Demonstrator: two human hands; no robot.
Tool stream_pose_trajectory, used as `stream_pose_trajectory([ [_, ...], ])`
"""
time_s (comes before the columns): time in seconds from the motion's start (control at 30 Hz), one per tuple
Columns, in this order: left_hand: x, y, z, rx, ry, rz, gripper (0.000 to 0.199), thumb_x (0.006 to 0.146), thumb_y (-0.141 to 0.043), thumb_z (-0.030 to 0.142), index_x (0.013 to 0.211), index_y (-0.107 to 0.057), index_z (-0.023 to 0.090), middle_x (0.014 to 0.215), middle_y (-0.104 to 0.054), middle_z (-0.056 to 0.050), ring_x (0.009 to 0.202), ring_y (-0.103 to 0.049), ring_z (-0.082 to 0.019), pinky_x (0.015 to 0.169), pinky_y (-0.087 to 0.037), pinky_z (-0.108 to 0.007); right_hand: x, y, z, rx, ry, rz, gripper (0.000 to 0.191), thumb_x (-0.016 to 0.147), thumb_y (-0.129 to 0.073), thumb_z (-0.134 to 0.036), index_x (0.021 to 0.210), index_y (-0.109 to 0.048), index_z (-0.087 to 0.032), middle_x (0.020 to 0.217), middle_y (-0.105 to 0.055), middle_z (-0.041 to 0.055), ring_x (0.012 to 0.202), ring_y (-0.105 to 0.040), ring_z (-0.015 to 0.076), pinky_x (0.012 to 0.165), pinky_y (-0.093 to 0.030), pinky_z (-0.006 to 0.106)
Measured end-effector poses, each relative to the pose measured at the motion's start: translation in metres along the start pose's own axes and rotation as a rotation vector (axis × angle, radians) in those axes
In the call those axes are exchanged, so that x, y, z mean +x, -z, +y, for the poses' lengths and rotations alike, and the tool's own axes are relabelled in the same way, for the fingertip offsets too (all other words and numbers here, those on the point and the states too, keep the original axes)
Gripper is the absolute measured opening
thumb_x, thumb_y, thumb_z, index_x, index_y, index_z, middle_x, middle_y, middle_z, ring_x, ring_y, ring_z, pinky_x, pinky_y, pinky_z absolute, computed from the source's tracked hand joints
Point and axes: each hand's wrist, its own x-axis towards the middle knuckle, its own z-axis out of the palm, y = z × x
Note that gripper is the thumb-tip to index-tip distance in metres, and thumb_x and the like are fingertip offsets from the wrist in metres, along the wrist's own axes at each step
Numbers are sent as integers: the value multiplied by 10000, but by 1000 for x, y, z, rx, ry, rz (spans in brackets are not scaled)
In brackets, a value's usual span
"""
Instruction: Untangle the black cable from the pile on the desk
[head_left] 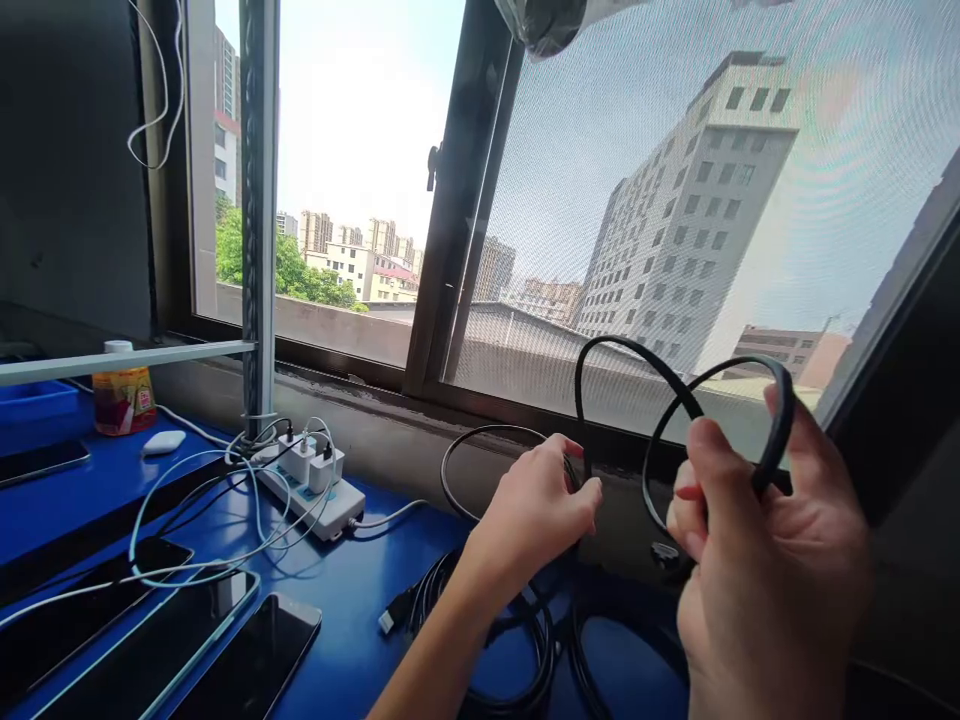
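A black cable [637, 350] loops up in front of the window between my two hands. My right hand [765, 540], raised at the right, is closed round loops of it. Lower and further left, my left hand [544, 490] has its fingers curled round the cable where it hangs down; the fingertips are partly hidden. Below my hands, coils of black cable [551, 650] lie on the blue table, with a USB plug [387, 620] at their left side. A dark connector [664, 552] shows just left of my right wrist.
Several phones [259, 655] lie at the lower left. Behind them a white power strip [322, 505] holds chargers with tangled cables. A drink bottle [124, 390] and a white case [163, 443] stand near a metal post [259, 220]. The window frame [442, 250] rises behind the table.
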Motion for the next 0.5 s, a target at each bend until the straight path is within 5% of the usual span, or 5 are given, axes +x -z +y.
stream_pose_trajectory([
  [0.13, -2, -6, 2, -35, -11, 9, 367, 770, -461, 276, 1114, -479, 150, 648, -627, -16, 739, -597, -205, 735, -439, -318, -1, 0, -1, -1, -4, -29, 731, 607, -749, -397, 1254, -485, -183, 498, -459, -96, 397, -348, 25, 329, -253, 119],
  [0.33, -6, -11, 8, 9, -3, -32, 481, 787, -434, 338, 1216, -415, 120, 1026, -619, -138, 938, -578, -263, 804, -438, -344, -1, 1, -3, 1, 35, 16, 647, 614, -744, -368, 1206, -528, -222, 509, -454, -93, 405, -346, 31, 322, -215, 129],
  [0.5, -8, -20, 8, 124, -18, -157, 609, 782, -426, 448, 1270, -373, 87, 1007, -615, -169, 967, -565, -303, 797, -434, -368, 2, 4, -4, -11, 59, 82, 634, 584, -758, -344, 1178, -553, -268, 477, -427, -96, 407, -410, 63, 336, -225, 169],
])
